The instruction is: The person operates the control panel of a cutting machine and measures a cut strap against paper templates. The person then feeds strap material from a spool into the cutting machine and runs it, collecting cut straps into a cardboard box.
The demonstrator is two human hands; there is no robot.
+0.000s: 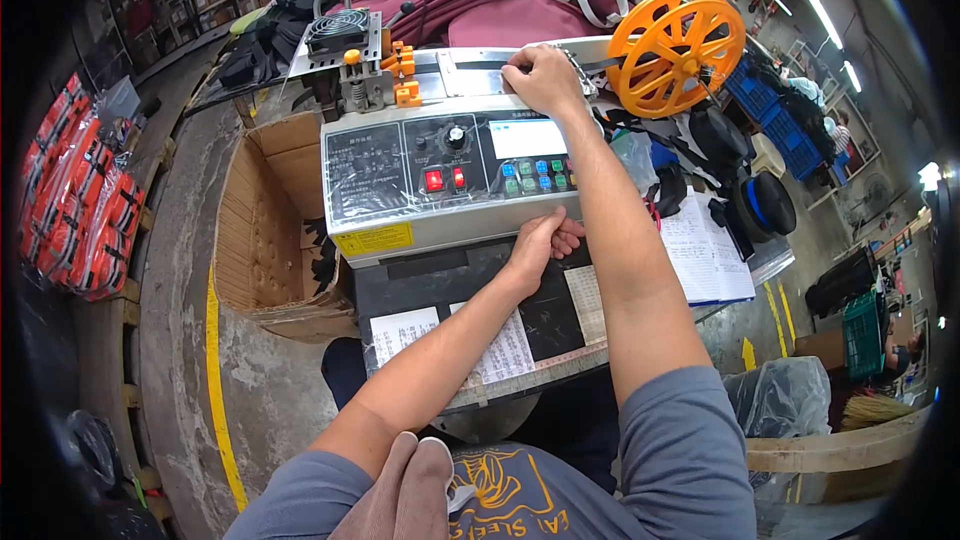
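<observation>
A benchtop strap-cutting machine (460, 220) with a knob, red switches, coloured buttons and a lit screen (527, 139) stands in front of me. Along its top runs a metal feed track (470, 82) with a black strap (480, 66) in it. My right hand (545, 80) reaches over the panel, its fingers bent down and closed at the strap; the fingertips are partly hidden. Below the panel, my left hand (545, 245) rests by the machine's lower front edge, fingers curled in, with nothing visible in them.
An orange reel (680, 50) stands at the track's right end. A cardboard box (265, 230) with black pieces inside sits left of the machine. Paper sheets (495, 350) and a notebook (700, 250) lie nearby. Maroon fabric (490, 10) is piled behind; black rolls (762, 205) lie right.
</observation>
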